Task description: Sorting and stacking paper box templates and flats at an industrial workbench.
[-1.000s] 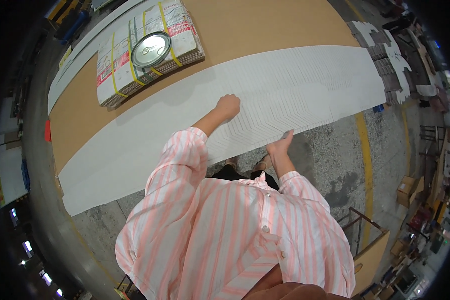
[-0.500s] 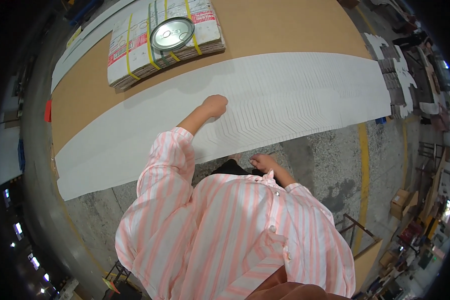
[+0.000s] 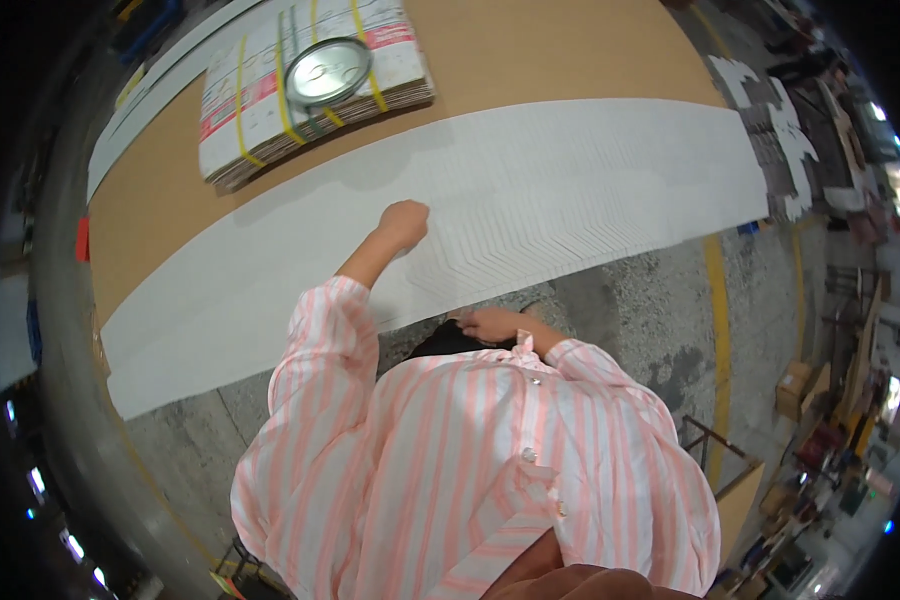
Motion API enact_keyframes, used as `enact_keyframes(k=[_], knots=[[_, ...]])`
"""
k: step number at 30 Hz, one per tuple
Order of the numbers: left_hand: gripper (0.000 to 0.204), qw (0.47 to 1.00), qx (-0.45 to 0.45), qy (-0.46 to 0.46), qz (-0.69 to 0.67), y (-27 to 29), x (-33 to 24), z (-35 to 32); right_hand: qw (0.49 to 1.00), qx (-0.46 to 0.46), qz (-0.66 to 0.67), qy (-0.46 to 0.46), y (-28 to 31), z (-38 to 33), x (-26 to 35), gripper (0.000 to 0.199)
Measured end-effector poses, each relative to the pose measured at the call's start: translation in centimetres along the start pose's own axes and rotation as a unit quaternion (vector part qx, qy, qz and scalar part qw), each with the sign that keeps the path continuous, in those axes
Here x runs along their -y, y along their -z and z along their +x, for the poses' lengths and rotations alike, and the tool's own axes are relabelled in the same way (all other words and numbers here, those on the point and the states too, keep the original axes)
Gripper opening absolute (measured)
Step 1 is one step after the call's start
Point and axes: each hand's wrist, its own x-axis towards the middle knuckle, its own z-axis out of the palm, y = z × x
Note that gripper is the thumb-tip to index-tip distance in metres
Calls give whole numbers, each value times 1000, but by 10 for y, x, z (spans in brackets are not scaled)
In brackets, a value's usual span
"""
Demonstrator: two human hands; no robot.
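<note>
A long run of white sheets (image 3: 590, 180), overlapped in a fan of thin steps, lies along the near side of the brown board. Low over the middle of these sheets is my left hand (image 3: 406, 224), its fingers curled into a fist. Whatever it may hold is hidden under the fingers. My right hand (image 3: 492, 324) is just off the sheets' near edge, in front of my body and beside the black trousers (image 3: 442, 341). Its fingers are bent together, and I cannot make out anything in them.
Beyond the sheets, a strapped bundle of flat cardboard (image 3: 260, 105) sits on the brown board (image 3: 560, 50), with a round metal lid (image 3: 328, 72) on top. Stacked grey-white cut pieces (image 3: 785, 140) stand past the right end. A yellow line (image 3: 718, 310) crosses the concrete floor.
My right hand has moved left, closer to the sheets' near edge and the trousers. The whole view has shifted slightly; my left hand stays closed over the sheets.
</note>
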Motion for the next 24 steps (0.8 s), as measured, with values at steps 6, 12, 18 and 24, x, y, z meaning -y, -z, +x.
enact_keyframes(k=[6,12,18,24], knots=[[13,999,-36,8,23,7,-20,0,999,15,-35,11,-16,18,-25,32],[17,999,-31,33,30,-4,3,-21,997,-20,73,-7,-8,21,1,34],[18,1000,13,-3,25,9,-18,24,985,-113,126,40,-31,1,-77,36],[27,937,-164,-90,-295,13,-69,55,939,-225,251,-67,-28,-69,-58,33]])
